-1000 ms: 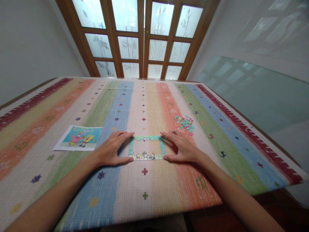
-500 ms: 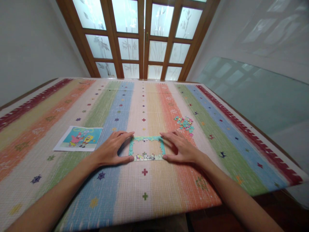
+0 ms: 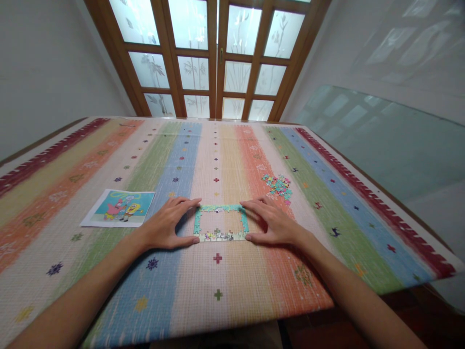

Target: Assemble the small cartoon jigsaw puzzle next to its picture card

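On the striped tablecloth lies a rectangular jigsaw puzzle border [image 3: 221, 236], its pieces joined into a frame with cloth showing through the middle. The top and sides are turquoise, and the bottom row is pale with coloured bits. My left hand [image 3: 167, 224] rests at its left side, thumb at the lower left corner and fingertips at the upper left one. At the right side, my right hand [image 3: 271, 222] mirrors it, with thumb and fingertips at the two right corners. Both hands have thumb and fingers spread apart.
A pile of loose puzzle pieces [image 3: 279, 186] lies beyond my right hand. To the left, a printed cartoon picture [image 3: 121, 208] lies flat on the tablecloth [image 3: 218, 320]. Wooden doors with frosted panes [image 3: 196, 77] stand past the table's far edge.
My left hand has shifted very slightly left, its thumb drawing back a little from the lower left corner. The border and the loose pieces stay in place.
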### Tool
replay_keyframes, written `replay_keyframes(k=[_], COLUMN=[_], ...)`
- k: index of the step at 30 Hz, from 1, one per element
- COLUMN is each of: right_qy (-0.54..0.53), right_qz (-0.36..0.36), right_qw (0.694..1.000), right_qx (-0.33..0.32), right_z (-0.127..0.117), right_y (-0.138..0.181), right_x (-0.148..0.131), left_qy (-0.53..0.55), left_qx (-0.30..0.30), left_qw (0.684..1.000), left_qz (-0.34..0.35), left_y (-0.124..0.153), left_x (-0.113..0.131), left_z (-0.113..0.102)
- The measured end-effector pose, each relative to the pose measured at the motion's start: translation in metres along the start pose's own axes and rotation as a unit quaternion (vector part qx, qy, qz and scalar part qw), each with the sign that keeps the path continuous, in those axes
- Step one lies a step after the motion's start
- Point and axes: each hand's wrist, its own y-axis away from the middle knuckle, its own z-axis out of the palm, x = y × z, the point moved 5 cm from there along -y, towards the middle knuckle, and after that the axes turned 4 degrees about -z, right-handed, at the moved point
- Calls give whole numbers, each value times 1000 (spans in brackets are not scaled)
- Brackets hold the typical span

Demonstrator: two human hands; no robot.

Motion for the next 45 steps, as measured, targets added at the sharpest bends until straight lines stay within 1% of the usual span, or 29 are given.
replay_keyframes(k=[10,17,21,24,30,40,45], right_qy=[21,40,35,30,22,31,28], right_qz=[-11,-35,-37,-29,-26,-26,-21], right_qw=[1000,999,998,998,999,999,998], right_qx=[8,4,27,43,21,19,43], right_z=[1,0,-2,-3,-1,2,0], right_y=[0,-3,-1,1,0,-3,-2], right_x=[-3,-9,-8,-6,-6,-7,-8], left_qy=[-16,-35,-33,-40,-49,-23,-17], left_qx=[4,23,29,33,33,29,29], left_qw=[1000,999,999,998,997,999,999], left_qz=[1,27,21,30,55,31,15], left_y=[0,1,1,1,2,1,0], left_x=[0,2,0,1,4,2,2], left_z=[1,3,1,-3,-3,3,1])
